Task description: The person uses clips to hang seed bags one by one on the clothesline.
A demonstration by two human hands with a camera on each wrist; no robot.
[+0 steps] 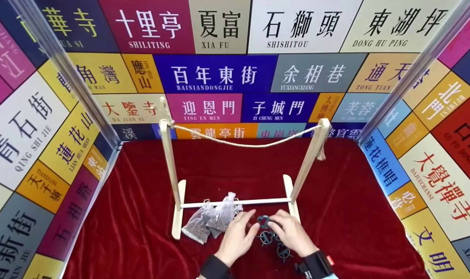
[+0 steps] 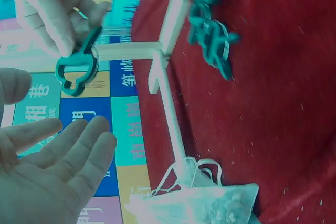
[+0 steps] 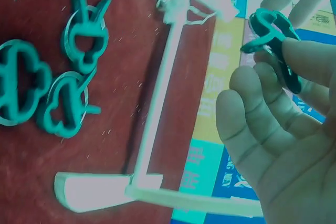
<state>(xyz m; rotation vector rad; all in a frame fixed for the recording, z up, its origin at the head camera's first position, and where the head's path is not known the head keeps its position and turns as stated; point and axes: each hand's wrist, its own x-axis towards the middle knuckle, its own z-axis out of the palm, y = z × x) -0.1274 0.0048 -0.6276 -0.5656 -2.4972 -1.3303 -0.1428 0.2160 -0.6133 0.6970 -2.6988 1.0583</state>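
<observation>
My right hand [image 1: 291, 231] pinches a dark green clip [image 1: 263, 221] between thumb and fingers, raised off the cloth. The right wrist view shows this clip [image 3: 270, 27] with two lever arms and a rounded, cloud-like outline. Close to its left, my left hand [image 1: 236, 237] has its fingers extended and holds nothing. In the left wrist view, the left palm [image 2: 58, 174] faces up, apart from the clip. Several similar clips [image 3: 86, 38] with thin metal rings lie on the cloth under the right hand. White mesh sachets [image 1: 221, 217] with dark filling lie left of the left hand.
A wooden stand [image 1: 169, 162] with two posts and a low crossbar [image 1: 258, 201] rises just beyond the hands. A slack rope [image 1: 254, 145] hangs between its post tops. Dark red velvet [image 1: 134, 217] covers the table. Printed panels [image 1: 219, 73] surround it.
</observation>
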